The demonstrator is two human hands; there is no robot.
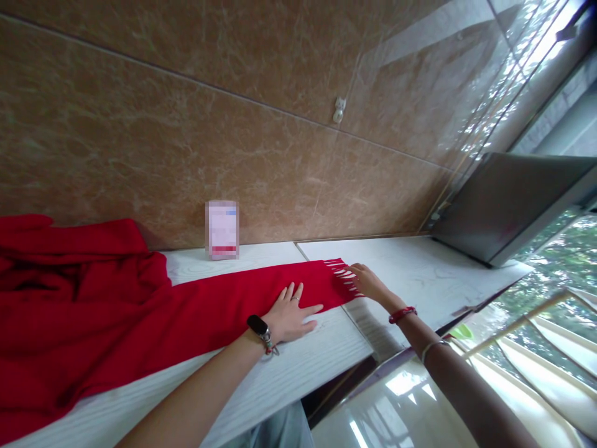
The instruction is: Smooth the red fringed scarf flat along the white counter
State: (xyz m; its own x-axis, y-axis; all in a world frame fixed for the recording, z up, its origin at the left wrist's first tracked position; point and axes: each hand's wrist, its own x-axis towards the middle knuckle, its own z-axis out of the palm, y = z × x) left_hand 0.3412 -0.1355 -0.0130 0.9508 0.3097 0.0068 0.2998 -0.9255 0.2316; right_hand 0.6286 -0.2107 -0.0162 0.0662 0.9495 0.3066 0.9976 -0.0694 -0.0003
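Left hand (289,315) spreads flat on the long red cloth scarf (224,302), right hand (368,282) at its white-gapped fringe, grip unclear; smoothing, seemingly; next needs even tension.

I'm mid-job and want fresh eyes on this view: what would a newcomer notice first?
Most eye-catching is the red cloth, heaped at the left and running flat along the white counter to its fringe, right of centre. Next, the left hand lies spread over the cloth's near edge, and the right hand is at the fringe. Behind the cloth, a blurred pink item stands before the brown wall.
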